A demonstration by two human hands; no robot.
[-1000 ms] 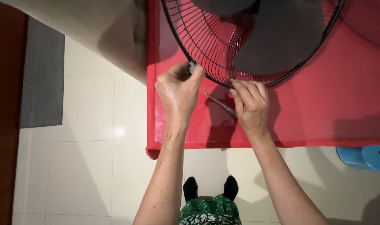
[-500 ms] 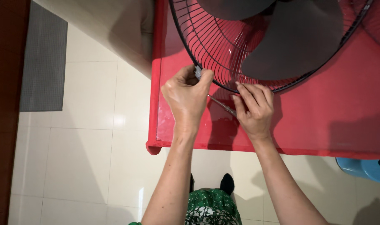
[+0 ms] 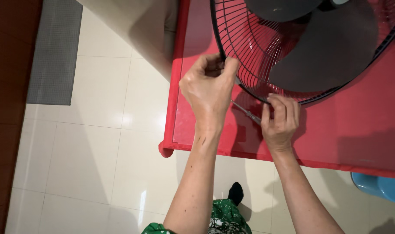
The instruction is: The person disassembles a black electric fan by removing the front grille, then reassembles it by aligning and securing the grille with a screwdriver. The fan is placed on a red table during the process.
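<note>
- Fan guard (image 3: 249,56): black wire cage, lying on the red table (image 3: 358,130) near its left front corner, blades inside.
- Left hand (image 3: 210,89) pinched shut on the guard rim.
- Right hand (image 3: 280,121) closed around a thin screwdriver (image 3: 246,112), tip aimed at the rim just by the left fingers.
- Progress, my read: rim fastener being worked; guard not yet off.
- Room: table edge close under both wrists, open tiled floor (image 3: 97,151) left, blue stool (image 3: 381,186) lower right.

Black wire fan guard (image 3: 249,52) flat on table; thin metal screwdriver (image 3: 246,112) angled at rim.
</note>
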